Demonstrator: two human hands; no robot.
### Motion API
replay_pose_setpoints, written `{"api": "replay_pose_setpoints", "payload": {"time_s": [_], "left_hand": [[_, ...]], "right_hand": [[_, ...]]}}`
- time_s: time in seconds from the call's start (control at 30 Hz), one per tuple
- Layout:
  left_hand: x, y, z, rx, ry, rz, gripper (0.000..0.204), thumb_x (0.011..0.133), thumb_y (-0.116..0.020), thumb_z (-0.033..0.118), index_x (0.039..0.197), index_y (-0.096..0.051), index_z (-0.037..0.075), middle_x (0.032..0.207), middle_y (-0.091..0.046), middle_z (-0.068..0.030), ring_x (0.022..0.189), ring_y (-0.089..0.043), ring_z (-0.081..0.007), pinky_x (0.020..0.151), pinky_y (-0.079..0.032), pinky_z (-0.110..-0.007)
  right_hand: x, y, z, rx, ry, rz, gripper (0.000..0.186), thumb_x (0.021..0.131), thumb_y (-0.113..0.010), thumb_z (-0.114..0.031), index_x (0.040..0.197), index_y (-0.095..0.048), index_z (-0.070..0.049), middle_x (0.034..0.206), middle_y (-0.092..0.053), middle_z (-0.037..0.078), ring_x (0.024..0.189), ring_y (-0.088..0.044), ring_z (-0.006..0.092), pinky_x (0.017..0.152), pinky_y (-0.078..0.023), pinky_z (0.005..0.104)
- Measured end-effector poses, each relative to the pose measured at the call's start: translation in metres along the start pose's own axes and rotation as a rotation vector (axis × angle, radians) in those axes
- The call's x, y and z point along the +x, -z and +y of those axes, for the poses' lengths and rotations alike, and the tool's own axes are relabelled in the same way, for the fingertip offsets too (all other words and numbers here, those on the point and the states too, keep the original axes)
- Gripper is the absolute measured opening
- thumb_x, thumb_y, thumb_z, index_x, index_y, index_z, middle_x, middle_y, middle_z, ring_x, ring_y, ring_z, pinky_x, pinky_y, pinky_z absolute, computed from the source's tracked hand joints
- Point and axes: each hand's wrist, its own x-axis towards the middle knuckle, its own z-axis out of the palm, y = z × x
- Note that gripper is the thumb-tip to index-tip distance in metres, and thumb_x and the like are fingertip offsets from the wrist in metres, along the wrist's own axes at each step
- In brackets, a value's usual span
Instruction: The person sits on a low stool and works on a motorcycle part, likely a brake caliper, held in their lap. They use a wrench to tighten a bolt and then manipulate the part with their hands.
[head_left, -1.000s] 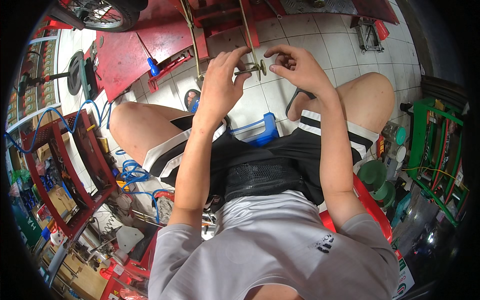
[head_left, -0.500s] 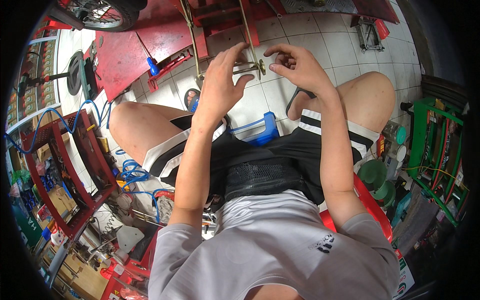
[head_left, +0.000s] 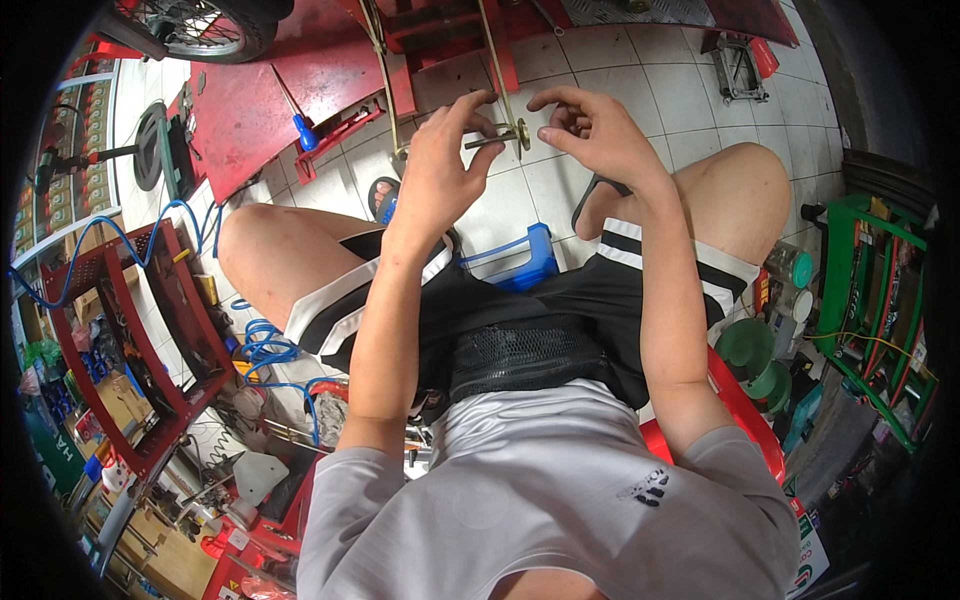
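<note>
My left hand (head_left: 442, 150) is raised in front of me beside a thin metal rod (head_left: 505, 137). Its thumb and fingers are parted, with the thumb tip close to the rod; whether it touches cannot be made out. At the rod's right end is a small brass-coloured disc (head_left: 523, 134), next to a leg of a narrow metal frame (head_left: 494, 60). To the right of the disc hovers my right hand (head_left: 598, 135). Its index finger and thumb stand apart, the other fingers are curled, and nothing shows in it.
A red platform (head_left: 240, 110) at upper left carries a blue-handled screwdriver (head_left: 304, 130) and a motorcycle wheel (head_left: 215, 38). A blue plastic stool (head_left: 535, 262) sits between my legs. Red racks (head_left: 125, 380) and a blue hose (head_left: 268, 345) lie left; a green rack (head_left: 835, 280) stands right.
My left thumb and fingers have drawn slightly closer together and a bent finger now shows near the rod. My right hand has barely moved.
</note>
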Motion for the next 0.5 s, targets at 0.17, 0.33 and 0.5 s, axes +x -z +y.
{"api": "replay_pose_setpoints", "payload": {"time_s": [0.17, 0.33, 0.5], "left_hand": [[-0.0004, 0.0003, -0.0017, 0.040, -0.001, -0.005, 0.052, 0.076, -0.072, -0.001, 0.125, -0.057, 0.003, 0.093, -0.069, -0.0108, 0.094, -0.066, -0.0290, 0.087, -0.050, -0.038], [-0.0010, -0.0007, 0.0030, 0.039, 0.000, 0.021, 0.050, 0.077, -0.072, -0.001, 0.124, -0.058, 0.004, 0.092, -0.069, -0.0102, 0.093, -0.066, -0.0285, 0.086, -0.050, -0.038], [0.0008, 0.0004, 0.0030, 0.022, 0.017, 0.035, 0.050, 0.077, -0.071, -0.001, 0.125, -0.058, 0.004, 0.092, -0.069, -0.0099, 0.093, -0.066, -0.0281, 0.085, -0.050, -0.038]], "right_hand": [[0.0000, 0.0006, -0.0004, -0.007, 0.006, -0.009, 0.027, 0.086, -0.067, -0.004, 0.113, -0.066, -0.004, 0.071, -0.051, -0.003, 0.067, -0.046, 0.0065, 0.064, -0.042, 0.0231], [-0.0003, 0.0002, -0.0001, 0.002, 0.016, -0.001, 0.027, 0.086, -0.067, -0.004, 0.113, -0.065, -0.004, 0.071, -0.051, -0.004, 0.066, -0.046, 0.0063, 0.063, -0.041, 0.0231], [0.0014, -0.0003, 0.0030, 0.022, 0.040, -0.001, 0.029, 0.084, -0.069, -0.009, 0.113, -0.067, -0.004, 0.066, -0.055, -0.001, 0.063, -0.050, 0.0081, 0.062, -0.043, 0.0259]]}}
